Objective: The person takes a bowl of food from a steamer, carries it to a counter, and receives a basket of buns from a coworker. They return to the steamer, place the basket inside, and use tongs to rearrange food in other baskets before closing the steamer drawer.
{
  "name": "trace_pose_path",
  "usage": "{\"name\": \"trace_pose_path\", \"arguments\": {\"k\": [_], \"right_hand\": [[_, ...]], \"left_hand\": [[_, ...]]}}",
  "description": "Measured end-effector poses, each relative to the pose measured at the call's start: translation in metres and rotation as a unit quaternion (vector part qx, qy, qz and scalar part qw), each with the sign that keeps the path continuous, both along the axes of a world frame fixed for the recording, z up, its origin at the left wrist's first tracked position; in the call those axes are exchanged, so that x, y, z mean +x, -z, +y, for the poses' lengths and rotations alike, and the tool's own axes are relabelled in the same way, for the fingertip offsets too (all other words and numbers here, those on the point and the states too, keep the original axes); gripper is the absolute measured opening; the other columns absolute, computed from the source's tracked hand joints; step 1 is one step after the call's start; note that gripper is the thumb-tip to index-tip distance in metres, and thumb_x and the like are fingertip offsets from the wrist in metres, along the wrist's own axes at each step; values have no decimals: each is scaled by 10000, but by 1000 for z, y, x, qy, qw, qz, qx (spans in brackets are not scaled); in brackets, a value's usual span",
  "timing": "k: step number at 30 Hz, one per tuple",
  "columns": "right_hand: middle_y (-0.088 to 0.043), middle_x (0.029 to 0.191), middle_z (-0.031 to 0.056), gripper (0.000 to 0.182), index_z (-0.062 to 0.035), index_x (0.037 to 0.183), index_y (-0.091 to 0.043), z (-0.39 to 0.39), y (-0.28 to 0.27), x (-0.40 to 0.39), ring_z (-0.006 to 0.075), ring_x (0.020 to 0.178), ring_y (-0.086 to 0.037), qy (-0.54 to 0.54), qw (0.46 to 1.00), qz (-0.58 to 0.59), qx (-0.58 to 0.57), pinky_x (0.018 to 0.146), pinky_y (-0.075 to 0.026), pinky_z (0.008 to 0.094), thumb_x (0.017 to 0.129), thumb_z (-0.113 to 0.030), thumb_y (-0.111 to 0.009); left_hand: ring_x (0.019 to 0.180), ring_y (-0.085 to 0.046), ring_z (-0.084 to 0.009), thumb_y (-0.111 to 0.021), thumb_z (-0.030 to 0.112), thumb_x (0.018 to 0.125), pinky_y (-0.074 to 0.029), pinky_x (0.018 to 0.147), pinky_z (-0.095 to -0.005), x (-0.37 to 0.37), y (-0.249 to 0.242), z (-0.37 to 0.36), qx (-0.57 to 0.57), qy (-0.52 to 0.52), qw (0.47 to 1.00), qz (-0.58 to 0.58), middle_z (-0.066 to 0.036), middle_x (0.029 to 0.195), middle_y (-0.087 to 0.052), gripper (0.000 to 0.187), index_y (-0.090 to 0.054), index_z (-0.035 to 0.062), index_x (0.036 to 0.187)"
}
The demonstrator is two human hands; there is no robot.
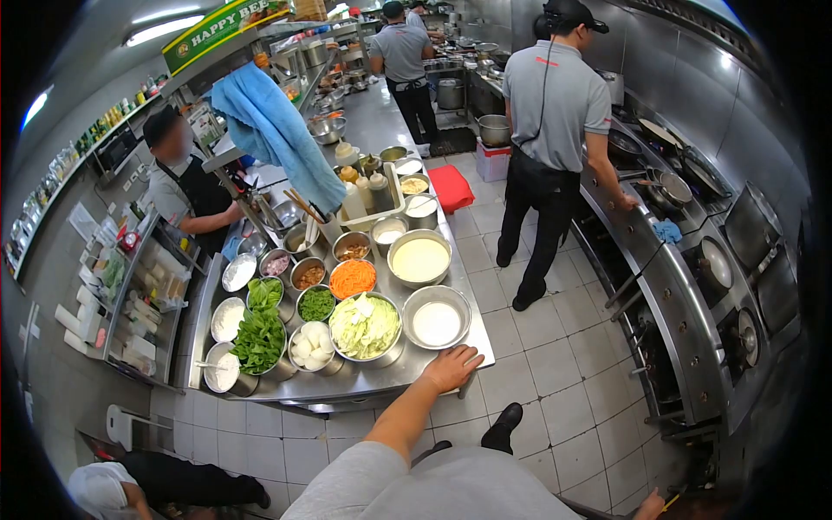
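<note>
My left hand (453, 368) lies flat on the front right corner of the steel table (481, 334), fingers spread and holding nothing. Just beyond it stands a steel bowl (436, 319) with white contents. Left of that are a bowl of shredded green vegetable (365, 326), white balls (312, 346), grated orange vegetable (353, 279), chopped greens (316, 303) and leafy greens (258, 340). A larger bowl of pale yellow liquid (419, 260) sits behind. At the bottom right edge is part of my right hand (650, 505), beside a thin yellow thing; its fingers are mostly cut off.
On the right, a person (555, 108) faces a stove counter (663, 277) with pans. Another person (191, 191) stands across the table, more people farther back, one at bottom left (113, 490). A blue towel (277, 130) hangs over the table. A red item (450, 188) lies behind it.
</note>
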State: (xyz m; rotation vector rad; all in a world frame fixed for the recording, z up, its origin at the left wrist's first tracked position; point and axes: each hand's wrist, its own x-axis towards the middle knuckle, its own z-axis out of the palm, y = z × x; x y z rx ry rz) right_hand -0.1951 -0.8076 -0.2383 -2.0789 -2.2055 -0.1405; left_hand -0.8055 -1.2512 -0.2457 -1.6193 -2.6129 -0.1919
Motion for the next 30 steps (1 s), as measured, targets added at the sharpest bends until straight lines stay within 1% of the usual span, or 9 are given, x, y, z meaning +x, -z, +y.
{"name": "trace_pose_path", "arguments": {"k": [5,17,26,27,29,30], "right_hand": [[-708,888,300,601,123,895,-725,-18,-17,-7,447,840,-680,-21,1000,6,12,792,-526,505,1028,-433,-541],[-702,873,311,603,130,900,-723,-42,-36,-8,457,831,-675,-70,997,23,27,794,-524,511,1031,-429,-541],[-706,907,311,612,145,923,-713,-50,-51,-29,448,882,-681,-29,999,-21,-8,819,-522,502,1026,-434,-545],[-706,907,311,612,145,923,-713,-55,-55,-35,448,882,-681,-29,999,-21,-8,819,-522,502,1026,-434,-545],[-706,915,313,610,147,924,-711,-66,-64,-45,447,896,-684,-6,1000,15,19,819,-523,496,1023,-432,-549],[-706,914,313,610,146,924,-712,-62,-60,-42,448,895,-683,-7,1000,11,23,819,-523,497,1023,-433,-549]], "left_hand": [[1348,-441,-236,-679,277,890,-425,1066,-442,0,1,0,-2,3,1000,5,-37,1414,-470,586,-460,180,1425],[1357,-432,-234,-671,280,899,-410,1081,-444,0,1,0,-8,4,1000,-1,-36,1420,-463,589,-450,178,1436],[1364,-426,-238,-677,277,899,-411,1083,-453,1,-3,0,-13,2,1000,-5,-37,1429,-457,605,-439,175,1446],[1364,-426,-238,-677,277,899,-411,1083,-453,1,-3,0,-13,2,1000,-5,-37,1429,-457,605,-439,175,1446],[1362,-427,-238,-676,279,900,-412,1080,-453,0,-1,0,-13,4,1000,-6,-36,1433,-455,610,-436,176,1451],[1362,-427,-238,-676,279,900,-412,1080,-453,-1,0,0,-13,4,1000,-6,-36,1433,-455,610,-436,176,1451]]}}
